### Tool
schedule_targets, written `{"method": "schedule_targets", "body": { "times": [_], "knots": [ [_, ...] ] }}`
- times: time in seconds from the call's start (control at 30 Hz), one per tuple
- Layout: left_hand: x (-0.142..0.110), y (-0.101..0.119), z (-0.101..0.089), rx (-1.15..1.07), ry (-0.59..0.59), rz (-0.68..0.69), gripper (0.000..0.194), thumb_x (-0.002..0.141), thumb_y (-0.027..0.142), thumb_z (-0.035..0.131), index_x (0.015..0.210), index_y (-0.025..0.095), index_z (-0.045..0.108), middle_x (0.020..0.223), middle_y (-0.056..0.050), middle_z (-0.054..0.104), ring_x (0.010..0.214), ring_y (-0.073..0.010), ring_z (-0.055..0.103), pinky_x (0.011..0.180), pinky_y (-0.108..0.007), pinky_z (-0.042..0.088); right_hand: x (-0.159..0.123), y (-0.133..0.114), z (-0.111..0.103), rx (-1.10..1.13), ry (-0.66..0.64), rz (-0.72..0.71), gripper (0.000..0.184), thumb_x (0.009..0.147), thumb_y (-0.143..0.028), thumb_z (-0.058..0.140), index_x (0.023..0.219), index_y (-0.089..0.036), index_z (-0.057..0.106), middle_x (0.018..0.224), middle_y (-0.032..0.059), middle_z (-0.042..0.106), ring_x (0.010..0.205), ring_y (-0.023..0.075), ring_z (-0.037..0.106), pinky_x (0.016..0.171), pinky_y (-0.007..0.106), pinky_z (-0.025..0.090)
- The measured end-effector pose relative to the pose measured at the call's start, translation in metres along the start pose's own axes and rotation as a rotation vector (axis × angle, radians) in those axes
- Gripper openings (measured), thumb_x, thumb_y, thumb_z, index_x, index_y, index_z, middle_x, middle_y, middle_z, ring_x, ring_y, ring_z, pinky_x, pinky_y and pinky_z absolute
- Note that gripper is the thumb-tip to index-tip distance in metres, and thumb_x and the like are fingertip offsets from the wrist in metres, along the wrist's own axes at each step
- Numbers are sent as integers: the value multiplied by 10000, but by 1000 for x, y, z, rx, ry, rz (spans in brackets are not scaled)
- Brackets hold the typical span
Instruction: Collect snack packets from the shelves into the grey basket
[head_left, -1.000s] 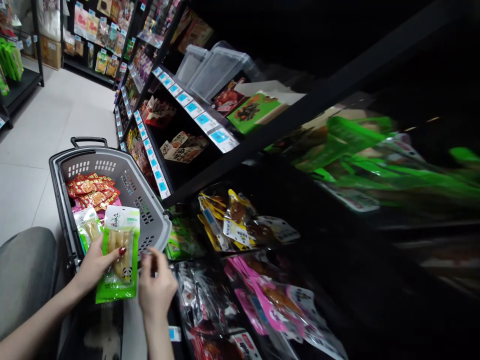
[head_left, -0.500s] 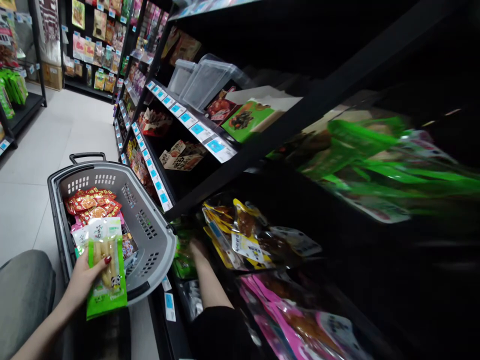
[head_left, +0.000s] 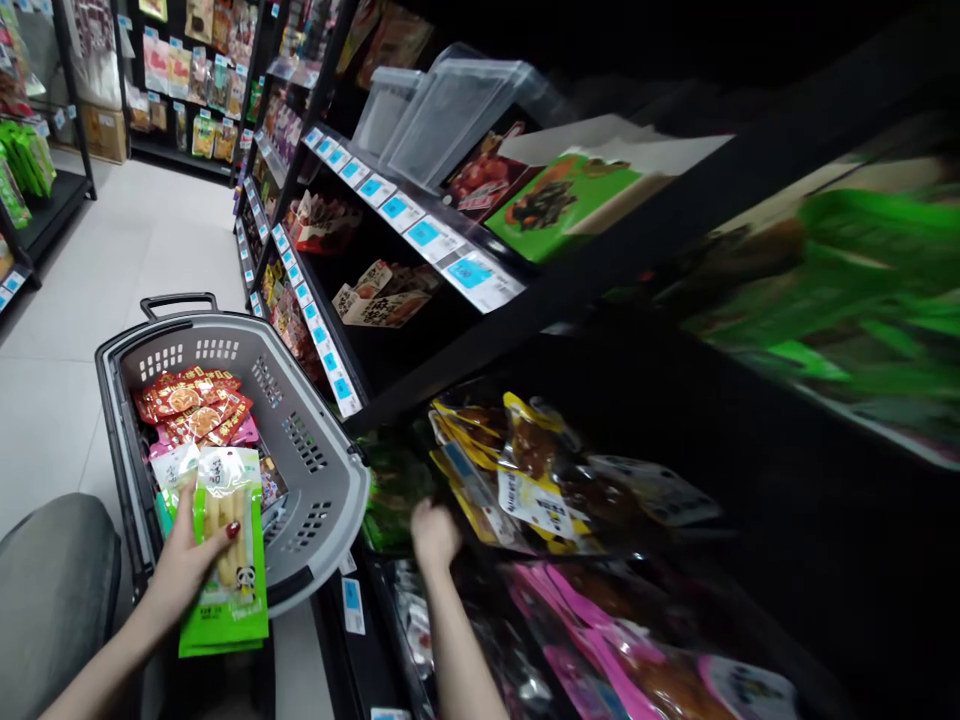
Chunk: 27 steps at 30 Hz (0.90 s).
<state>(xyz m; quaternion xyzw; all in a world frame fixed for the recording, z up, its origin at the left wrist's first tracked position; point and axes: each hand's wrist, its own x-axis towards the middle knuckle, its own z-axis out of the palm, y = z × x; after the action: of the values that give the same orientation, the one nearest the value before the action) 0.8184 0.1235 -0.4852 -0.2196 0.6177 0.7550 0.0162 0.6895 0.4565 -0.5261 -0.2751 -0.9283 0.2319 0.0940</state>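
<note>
left hand [head_left: 184, 565] grips a green-edged packet [head_left: 232, 575], thumb pressed across its front and the rest of the fingers mostly behind, probably so the slick plastic stays flat; a second pale header [head_left: 172, 468] shows beside it, perhaps another packet in the same grasp. the held packet sits over the near side of the grey basket [head_left: 341, 480], likely to keep both close to the body; whether it touches the rim i cannot tell. red packets [head_left: 199, 405] lie heaped toward the basket's far end. right hand [head_left: 435, 535] is by the low shelf, between green packets [head_left: 394, 490] and yellow-edged packets [head_left: 536, 490], fingers curled out of sight, so i cannot tell whether it holds anything. half a second ago it was sunk among the green packets with a black sleeve showing; now the back of the hand shows and the sleeve is out of view, while the left hand keeps its grip.
</note>
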Motion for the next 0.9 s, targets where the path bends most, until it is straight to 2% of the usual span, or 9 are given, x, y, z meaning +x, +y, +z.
{"method": "schedule_targets", "body": {
  "times": [0.1,0.2,0.27,0.37,0.5,0.6,0.7,0.77,0.9],
  "knots": [
    [-1,0,-2,126,-13,135,756,742,439,624,1394,249,291,1482,-79,323,1374,-244,256,1139,-405,166,-48,14,-7,250,90,93,311,920,-353,424,1057,-99,539,990,117,620,882,196,623,732,359,534],
    [-1,2,-6,289,-224,142,394,801,416,533,1135,226,623,1225,-78,611,1188,-267,499,1066,-430,304,-106,17,-16,522,114,90,346,905,-351,302,1104,-132,481,984,93,632,881,206,637,702,412,558],
    [-2,4,-8,343,-336,122,317,811,399,510,996,223,697,1080,-72,684,1048,-264,579,991,-425,376,-141,9,-29,868,120,92,342,853,-345,394,1139,-178,478,1062,69,617,952,211,616,755,474,548],
    [-6,8,-5,353,-416,138,315,802,409,526,993,231,701,1057,-62,695,1023,-253,584,947,-389,399,-182,-17,-52,1339,141,148,349,781,-255,518,1129,-222,522,1174,55,572,1061,223,563,827,516,520],
    [-19,10,5,375,-492,149,390,811,507,479,945,233,722,982,-62,716,983,-267,591,930,-402,395,-222,-63,-61,1513,130,212,275,769,-203,526,1041,-222,567,1107,35,606,982,210,605,760,461,566],
    [-22,11,4,327,-455,167,484,802,583,434,915,216,730,947,-68,721,952,-274,597,909,-395,410,-235,-88,-62,1595,50,193,223,746,-213,540,963,-230,590,951,-1,656,857,186,646,689,395,588],
    [-13,17,-9,281,-301,175,556,777,637,422,915,192,726,970,-81,716,971,-286,594,914,-396,412,-224,-99,-78,1618,-102,168,150,701,-217,578,848,-229,605,705,-50,634,553,108,602,481,230,540],
    [-7,22,-20,298,-235,188,565,771,643,425,909,184,725,982,-85,712,991,-292,585,932,-404,401,-207,-102,-96,1591,-347,170,88,673,-230,605,759,-208,607,527,-78,549,339,46,428,323,144,395],
    [-6,18,-24,278,-378,184,558,753,652,449,917,195,725,996,-84,708,996,-288,584,947,-408,399,-174,-115,-120,1514,-821,160,90,620,-235,619,580,-172,568,360,-106,395,242,9,122,212,134,133]
  ]
}}
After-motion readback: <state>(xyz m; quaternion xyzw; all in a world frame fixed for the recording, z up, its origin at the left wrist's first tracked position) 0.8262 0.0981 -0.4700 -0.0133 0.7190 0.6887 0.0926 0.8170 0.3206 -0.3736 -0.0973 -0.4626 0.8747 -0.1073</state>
